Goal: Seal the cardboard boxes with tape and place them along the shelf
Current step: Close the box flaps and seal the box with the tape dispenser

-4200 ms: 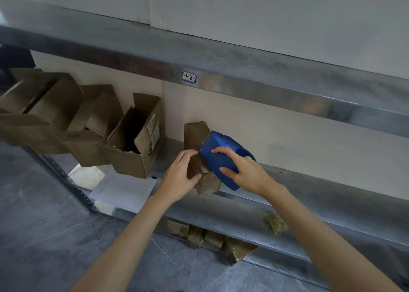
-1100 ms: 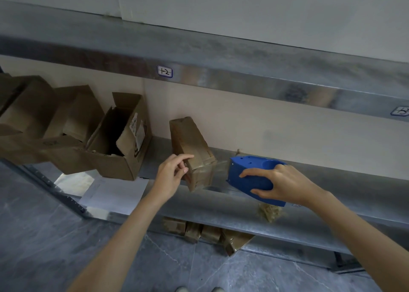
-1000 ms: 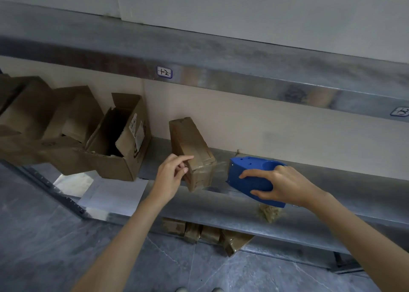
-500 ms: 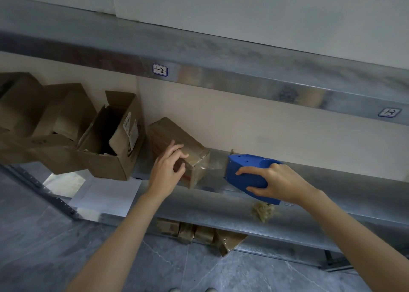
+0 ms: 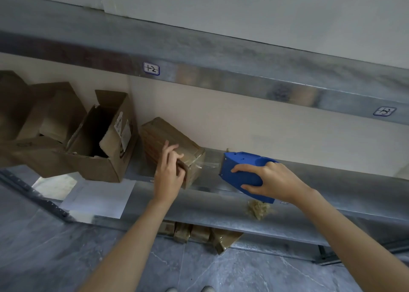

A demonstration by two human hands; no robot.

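A small closed cardboard box (image 5: 159, 139) lies on the metal shelf (image 5: 205, 205), its far end towards the wall. My left hand (image 5: 169, 174) grips its near end, fingers over the top and thumb on the front face. My right hand (image 5: 270, 181) holds the blue tape dispenser (image 5: 239, 172) just right of the box. A strip of clear tape (image 5: 209, 164) runs from the dispenser to the box's near right corner.
An open cardboard box (image 5: 99, 141) stands left of the small one, with more open boxes (image 5: 33, 119) further left. White paper (image 5: 97, 196) lies on the shelf's front left. A crumpled tape wad (image 5: 257, 208) sits below the dispenser. Several boxes (image 5: 199, 234) lie under the shelf.
The small box has tipped from leaning upright to lying flatter, its far end towards the open box. My left hand shifted on its near end. The dispenser has stayed to the box's right.
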